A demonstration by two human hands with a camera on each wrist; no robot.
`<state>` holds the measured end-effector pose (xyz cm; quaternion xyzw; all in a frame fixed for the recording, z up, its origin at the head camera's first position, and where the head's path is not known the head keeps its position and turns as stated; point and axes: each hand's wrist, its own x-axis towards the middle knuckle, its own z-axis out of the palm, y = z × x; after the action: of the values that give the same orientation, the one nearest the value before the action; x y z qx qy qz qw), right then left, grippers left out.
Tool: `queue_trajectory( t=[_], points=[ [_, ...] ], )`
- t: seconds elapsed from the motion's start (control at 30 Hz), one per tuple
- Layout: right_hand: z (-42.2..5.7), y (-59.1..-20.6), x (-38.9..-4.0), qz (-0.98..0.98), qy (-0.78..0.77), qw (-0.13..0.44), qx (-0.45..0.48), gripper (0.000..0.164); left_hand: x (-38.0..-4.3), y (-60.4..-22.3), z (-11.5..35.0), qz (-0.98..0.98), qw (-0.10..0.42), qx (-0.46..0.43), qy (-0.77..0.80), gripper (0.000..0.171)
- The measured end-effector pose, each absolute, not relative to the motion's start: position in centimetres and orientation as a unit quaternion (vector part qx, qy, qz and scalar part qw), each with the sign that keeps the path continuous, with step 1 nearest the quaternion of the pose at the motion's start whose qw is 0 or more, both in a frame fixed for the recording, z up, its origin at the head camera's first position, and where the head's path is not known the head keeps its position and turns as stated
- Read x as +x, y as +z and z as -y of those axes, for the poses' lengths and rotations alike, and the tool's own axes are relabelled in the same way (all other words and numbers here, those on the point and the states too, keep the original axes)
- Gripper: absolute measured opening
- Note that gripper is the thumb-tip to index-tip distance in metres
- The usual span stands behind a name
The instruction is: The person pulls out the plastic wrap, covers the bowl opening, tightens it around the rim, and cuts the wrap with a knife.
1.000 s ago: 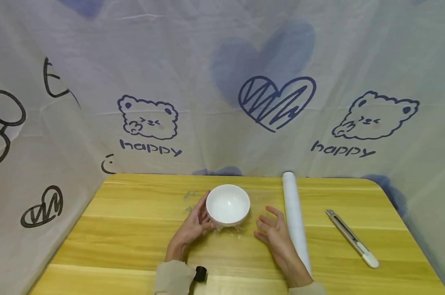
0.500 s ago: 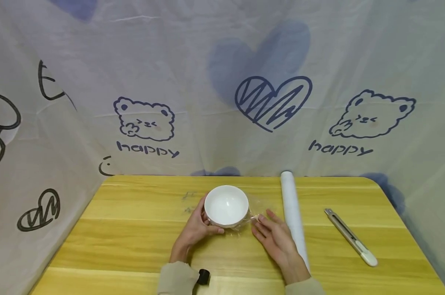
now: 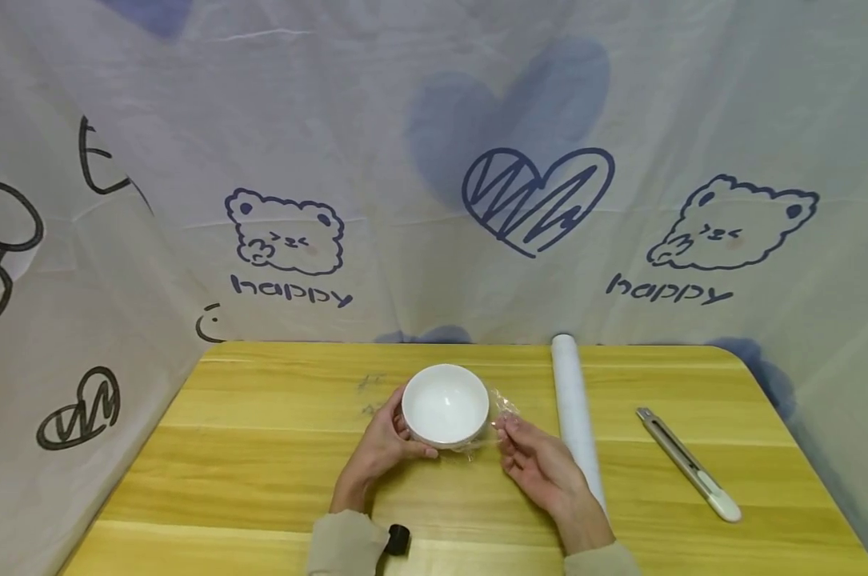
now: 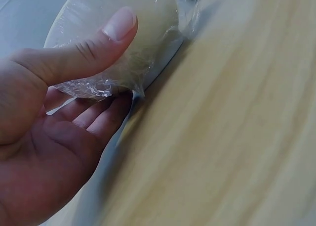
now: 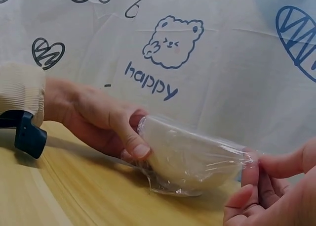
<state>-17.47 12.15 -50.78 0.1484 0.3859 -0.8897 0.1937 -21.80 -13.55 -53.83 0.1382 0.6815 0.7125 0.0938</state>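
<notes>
A white bowl (image 3: 446, 406) sits near the middle of the wooden table, its mouth up. Clear plastic wrap (image 5: 182, 179) covers the bowl's outside and bunches loosely under its side. My left hand (image 3: 382, 450) holds the bowl from the left, thumb along the near side and fingers around and beneath; in the left wrist view that thumb (image 4: 94, 53) lies over the wrap. At the bowl's right, my right hand (image 3: 545, 468) pinches the wrap between thumb and fingers, pulling it taut in the right wrist view. The fingers under the bowl are partly hidden.
A long white roll (image 3: 576, 408) lies front to back just right of my right hand. Farther right is a utility knife (image 3: 688, 464) with a white end. A patterned cloth (image 3: 405, 160) hangs behind the table (image 3: 225, 480).
My right hand first reached toward the bowl with spread fingers and now pinches the plastic wrap at its right side. My left thumb has slid right along the bowl's near side.
</notes>
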Motion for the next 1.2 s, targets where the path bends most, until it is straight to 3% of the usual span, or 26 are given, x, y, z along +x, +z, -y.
queue_trajectory(
  t=[0.5,0.87,1.1,1.2],
  points=[
    [-12.9,-50.4,-17.5,-0.352,-0.901,0.169,0.190,0.012,-21.9,-53.9,12.9,-0.683,0.097,0.145,0.709,0.114],
    [-12.0,-51.0,-17.4,-0.440,-0.876,0.096,0.173,0.047,-21.9,-53.9,12.9,-0.683,0.093,0.144,0.710,0.114],
    [-11.0,-51.7,-17.2,-0.529,-0.831,0.044,0.168,0.015,-21.8,-53.8,12.9,-0.680,0.100,0.148,0.711,0.114],
    [-10.6,-52.0,-17.2,-0.566,-0.809,0.029,0.159,0.015,-21.8,-53.9,13.0,-0.677,0.103,0.150,0.714,0.114]
  ],
)
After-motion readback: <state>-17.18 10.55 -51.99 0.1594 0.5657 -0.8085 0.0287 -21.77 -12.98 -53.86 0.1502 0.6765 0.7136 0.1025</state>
